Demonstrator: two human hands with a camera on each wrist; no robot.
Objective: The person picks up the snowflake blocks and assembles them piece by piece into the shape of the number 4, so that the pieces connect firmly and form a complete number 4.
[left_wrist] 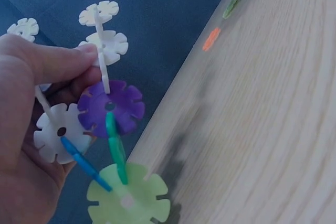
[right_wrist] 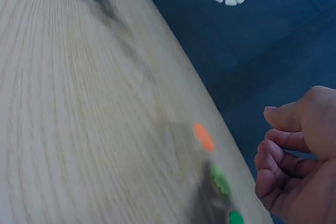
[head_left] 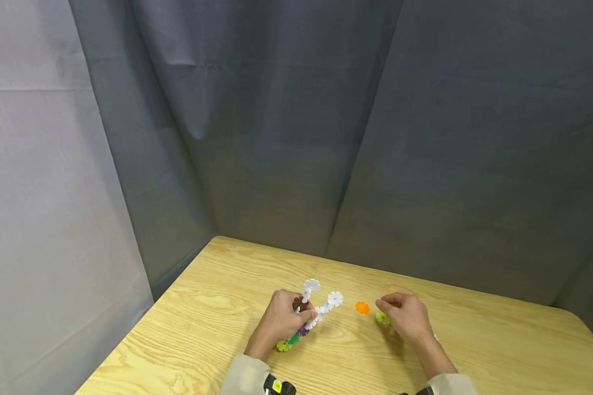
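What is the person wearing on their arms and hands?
Both hands are bare, with no gloves or rings visible. The left hand comes out of a pale beige sleeve, and the right hand has a matching sleeve. A small dark device with a yellow spot sits at the left wrist.

Hands: two, the left hand (head_left: 283, 318) and the right hand (head_left: 408, 315).
Assembled chain of snowflake discs (head_left: 308, 317): one, gripped in the left hand.
White discs in the chain: five show in the left wrist view, among them one (left_wrist: 59, 140) low by the palm and one (left_wrist: 98, 12) at the top.
Purple discs: one (left_wrist: 111, 107).
Light green discs in the chain: one (left_wrist: 128, 196).
Blue discs seen edge-on: one (left_wrist: 84, 163).
Green discs seen edge-on in the chain: one (left_wrist: 116, 148).
Loose orange discs on the table (head_left: 499, 351): one (head_left: 362, 308).
Loose light green discs: one (head_left: 382, 318).
Loose dark green discs: one (right_wrist: 235, 217).
Tables: one.
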